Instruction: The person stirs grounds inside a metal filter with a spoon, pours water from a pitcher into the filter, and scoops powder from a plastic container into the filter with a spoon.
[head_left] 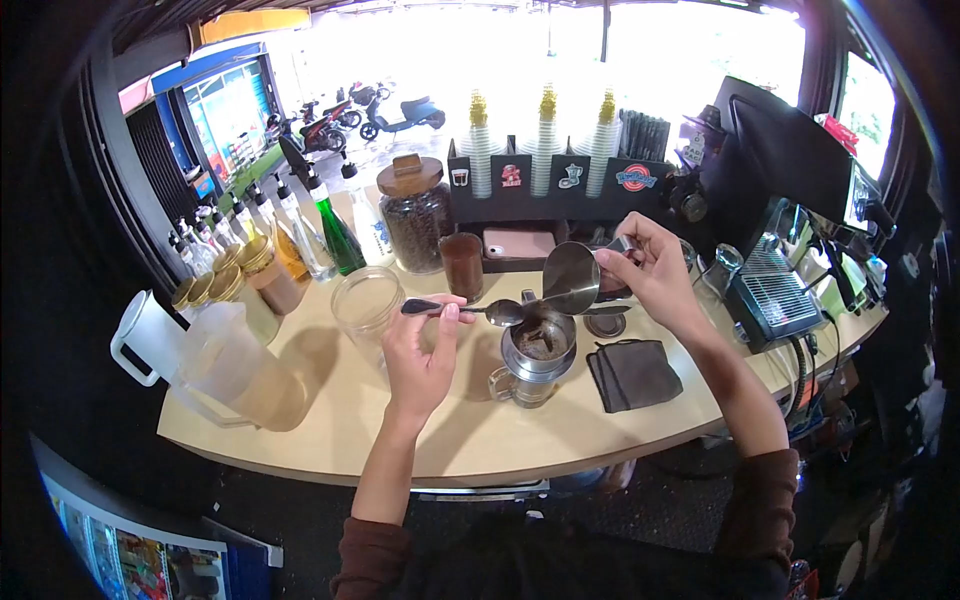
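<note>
My left hand [425,352] is closed on the dark handle of a spoon [504,313], its bowl over the rim of a metal coffee filter [541,345]. Dark, wet-looking coffee grounds show inside the filter, which sits on a glass mug [527,388]. My right hand [647,268] grips a metal pitcher [572,278] by its handle, tipped toward the spoon above the filter. Behind the spoon stands a glass of brown powder [462,266]. An open clear jar [368,300] is left of my left hand.
A folded dark cloth [634,375] lies right of the filter. Two pitchers, several jars and pump bottles line the left side. A coffee bean jar [415,220], a black cup holder [555,190] and a phone [519,243] are at the back. Equipment stands right.
</note>
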